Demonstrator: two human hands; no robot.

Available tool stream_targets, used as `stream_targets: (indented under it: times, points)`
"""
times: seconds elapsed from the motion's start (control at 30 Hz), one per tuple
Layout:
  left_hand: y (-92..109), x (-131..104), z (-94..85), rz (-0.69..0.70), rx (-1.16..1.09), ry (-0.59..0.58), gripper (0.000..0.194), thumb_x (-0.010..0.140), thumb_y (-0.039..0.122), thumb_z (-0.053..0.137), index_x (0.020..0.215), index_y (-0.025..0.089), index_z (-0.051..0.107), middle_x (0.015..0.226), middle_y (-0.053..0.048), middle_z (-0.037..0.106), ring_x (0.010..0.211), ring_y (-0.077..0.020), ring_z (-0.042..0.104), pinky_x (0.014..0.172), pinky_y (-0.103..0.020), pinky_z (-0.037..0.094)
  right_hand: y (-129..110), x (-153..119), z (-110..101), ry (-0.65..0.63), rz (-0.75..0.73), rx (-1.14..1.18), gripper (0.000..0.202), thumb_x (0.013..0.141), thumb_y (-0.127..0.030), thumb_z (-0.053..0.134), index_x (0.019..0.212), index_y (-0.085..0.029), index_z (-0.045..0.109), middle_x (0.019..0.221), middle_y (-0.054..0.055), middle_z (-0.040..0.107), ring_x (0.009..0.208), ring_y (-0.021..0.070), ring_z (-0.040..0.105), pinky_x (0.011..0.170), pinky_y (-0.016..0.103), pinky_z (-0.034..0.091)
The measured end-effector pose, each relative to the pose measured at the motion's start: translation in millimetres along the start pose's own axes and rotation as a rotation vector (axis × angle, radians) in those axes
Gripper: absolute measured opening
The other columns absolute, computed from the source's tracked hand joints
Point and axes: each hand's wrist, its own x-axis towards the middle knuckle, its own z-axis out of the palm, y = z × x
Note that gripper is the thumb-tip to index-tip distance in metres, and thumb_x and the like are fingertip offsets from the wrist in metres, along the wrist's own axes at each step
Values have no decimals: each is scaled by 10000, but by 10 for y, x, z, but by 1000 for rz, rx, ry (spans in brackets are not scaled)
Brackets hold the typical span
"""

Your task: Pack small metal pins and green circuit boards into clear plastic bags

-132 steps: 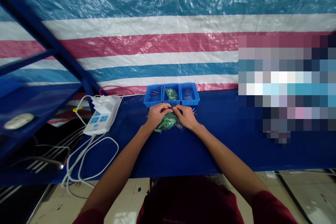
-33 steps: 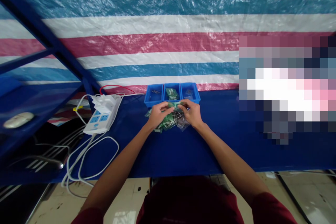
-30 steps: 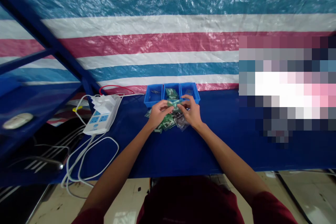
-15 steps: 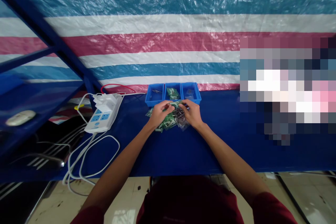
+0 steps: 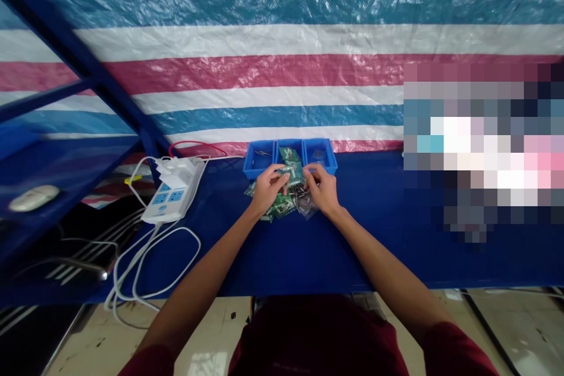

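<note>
A small green plastic packet (image 5: 292, 173) with pale marks is stretched between my two hands, above a pile on the table. My left hand (image 5: 267, 190) pinches its left edge and my right hand (image 5: 323, 189) its right edge. Beneath lie green packets (image 5: 282, 205) and a clear bag (image 5: 306, 205) holding dark, thin metal-looking pieces. Just behind stand three joined blue bins: the left bin (image 5: 259, 157) has a few thin metallic pieces, the middle bin (image 5: 282, 142) has a green packet (image 5: 289, 154), and the right bin (image 5: 320, 155) has clear bags.
A white power strip (image 5: 170, 197) with plugged-in adapters sits at the left of the blue table (image 5: 299, 264), its white cables (image 5: 145, 258) looping over the front edge. A striped plastic sheet (image 5: 273, 70) hangs behind. A pixelated area covers the right side.
The green packet between my hands has tipped up, so more of its face shows. My fingers have shifted slightly along its edges.
</note>
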Motion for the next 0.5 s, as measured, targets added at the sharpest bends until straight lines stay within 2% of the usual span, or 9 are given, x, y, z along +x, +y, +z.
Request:
stream_targets:
  times: [0.13, 0.27, 0.37, 0.43, 0.5]
  points:
    - [-3, 212, -15, 16, 67, 84, 315, 823, 395, 629, 1030, 164, 576, 494, 55, 539, 401, -117, 520, 441, -222, 415, 8, 1, -2, 40, -9, -24, 230, 931, -374, 437, 943, -203, 590, 541, -51, 545, 476, 114, 524, 543, 232, 404]
    - [75, 591, -75, 46, 372, 134, 269, 883, 334, 568, 1091, 165, 593, 521, 34, 562, 461, -125, 540, 545, -241, 453, 38, 3, 3, 14, -14, -81, 242, 918, -372, 449, 929, -198, 617, 538, -46, 547, 490, 126, 535, 560, 243, 402]
    - [150, 732, -90, 117, 685, 188, 358, 862, 308, 612, 1191, 176, 559, 896, -66, 688, 714, -172, 635, 735, -298, 494, 59, 6, 3, -11, -4, -140, 244, 910, -357, 451, 931, -196, 633, 549, -37, 564, 503, 136, 543, 573, 254, 410]
    - [177, 677, -76, 211, 815, 208, 348, 893, 292, 562, 1222, 180, 546, 1104, -104, 654, 918, -208, 629, 867, -339, 473, 63, 17, -3, -19, -11, -180, 237, 906, -335, 449, 924, -195, 640, 590, -21, 592, 540, 145, 558, 597, 263, 427]
    - [175, 518, -71, 308, 850, 144, 288, 927, 286, 494, 1184, 185, 577, 1151, -97, 637, 1056, -223, 585, 948, -355, 441, 55, 40, -20, -22, -46, -198, 236, 908, -309, 440, 934, -192, 644, 713, 14, 642, 638, 161, 593, 652, 278, 457]
